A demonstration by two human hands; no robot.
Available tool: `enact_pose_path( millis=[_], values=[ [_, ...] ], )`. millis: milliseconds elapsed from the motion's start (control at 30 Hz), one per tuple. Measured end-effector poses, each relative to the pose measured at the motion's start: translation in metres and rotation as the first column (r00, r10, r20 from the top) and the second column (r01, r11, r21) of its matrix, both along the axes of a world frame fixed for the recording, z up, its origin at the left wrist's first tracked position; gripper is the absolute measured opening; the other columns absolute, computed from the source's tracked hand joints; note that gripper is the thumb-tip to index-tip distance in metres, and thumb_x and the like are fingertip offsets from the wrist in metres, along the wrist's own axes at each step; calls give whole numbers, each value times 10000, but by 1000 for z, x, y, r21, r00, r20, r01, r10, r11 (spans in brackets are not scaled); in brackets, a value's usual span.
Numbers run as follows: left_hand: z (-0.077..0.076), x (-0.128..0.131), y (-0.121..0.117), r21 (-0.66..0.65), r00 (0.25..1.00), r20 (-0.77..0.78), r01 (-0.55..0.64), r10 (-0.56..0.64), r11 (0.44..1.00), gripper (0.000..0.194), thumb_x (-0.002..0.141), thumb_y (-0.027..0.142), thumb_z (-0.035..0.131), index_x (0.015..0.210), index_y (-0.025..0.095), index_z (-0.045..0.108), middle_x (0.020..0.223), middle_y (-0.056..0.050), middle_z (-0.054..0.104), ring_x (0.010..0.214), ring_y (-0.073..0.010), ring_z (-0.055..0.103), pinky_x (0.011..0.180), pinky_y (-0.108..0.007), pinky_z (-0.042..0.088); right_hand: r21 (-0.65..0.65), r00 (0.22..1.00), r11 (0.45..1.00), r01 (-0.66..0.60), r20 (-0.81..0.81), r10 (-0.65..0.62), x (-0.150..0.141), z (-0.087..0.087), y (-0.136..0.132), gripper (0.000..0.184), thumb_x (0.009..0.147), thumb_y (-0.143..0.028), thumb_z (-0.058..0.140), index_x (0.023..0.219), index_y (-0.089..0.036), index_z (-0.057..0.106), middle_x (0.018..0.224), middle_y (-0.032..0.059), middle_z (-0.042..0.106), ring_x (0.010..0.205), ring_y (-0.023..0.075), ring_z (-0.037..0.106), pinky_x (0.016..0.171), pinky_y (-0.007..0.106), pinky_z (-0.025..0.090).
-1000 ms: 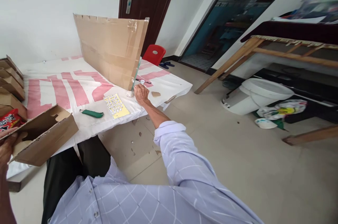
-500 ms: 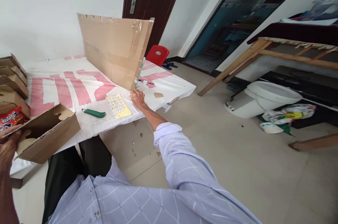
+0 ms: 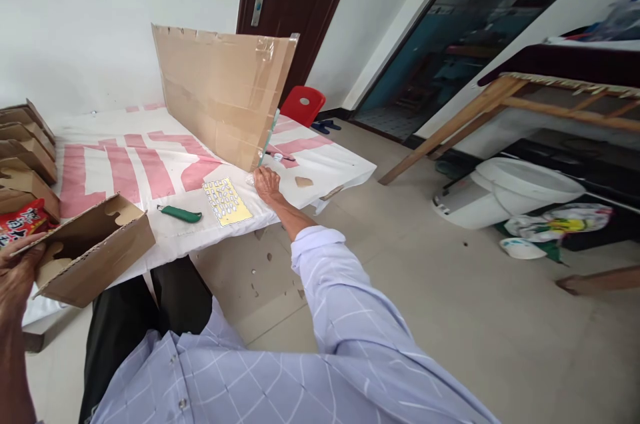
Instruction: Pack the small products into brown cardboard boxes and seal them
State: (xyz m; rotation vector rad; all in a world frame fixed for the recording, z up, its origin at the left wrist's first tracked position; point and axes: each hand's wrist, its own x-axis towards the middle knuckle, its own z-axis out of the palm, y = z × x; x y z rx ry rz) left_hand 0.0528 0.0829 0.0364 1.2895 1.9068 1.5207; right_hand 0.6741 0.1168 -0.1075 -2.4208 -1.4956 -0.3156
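At the left edge my left hand (image 3: 19,271) grips the near end of an open cardboard box (image 3: 97,264), which is tilted over the table's front edge. My right hand (image 3: 267,183) is closed low at the near bottom corner of a large upright cardboard sheet (image 3: 225,94). Something clear and crumpled shows by its fingertips, too small to name. Left of this hand lies a yellow card (image 3: 227,201) dotted with small white pieces. A green utility knife (image 3: 181,213) rests between the card and the box.
Several cardboard boxes (image 3: 27,144) and a red packet (image 3: 24,221) stand at the left on the white-and-pink tablecloth (image 3: 107,171). A small cardboard scrap (image 3: 303,181) lies right of my right hand. Behind the table is a red chair (image 3: 303,104); a white bucket (image 3: 525,184) sits on the floor.
The view has shifted slightly, so everything sits a little further right. My left hand keeps its hold on the box, and my right hand stays closed by the sheet's corner.
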Motion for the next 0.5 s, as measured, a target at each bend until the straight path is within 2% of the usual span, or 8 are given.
enact_pose_path(
  millis=[133,267,500],
  values=[
    [1,4,-3,35,1000,10,15,-16,999,425,559,392,848,938,230,950,830,-31,856,696,-154,677,539,-181,511,-17,999,999,-50,-8,50,-5,-8,1,407,1076,-121,468,1324,-143,791,1352,266,743,1254,380,646,1043,494,504],
    [-6,0,1,68,997,42,62,-65,996,479,555,403,867,989,219,952,850,-35,867,688,-138,687,586,-171,559,-27,998,997,-68,-8,67,-5,-11,1,436,1068,-124,452,1351,-137,784,1354,277,742,1278,393,636,1069,522,502],
    [-11,-2,3,85,994,68,79,-85,993,521,541,397,879,1020,206,951,901,-54,886,710,-162,732,634,-200,629,-41,997,996,-75,-12,74,-3,-14,-1,406,1065,-125,467,1281,-158,810,1307,262,751,1195,368,658,1039,497,486]
  ],
)
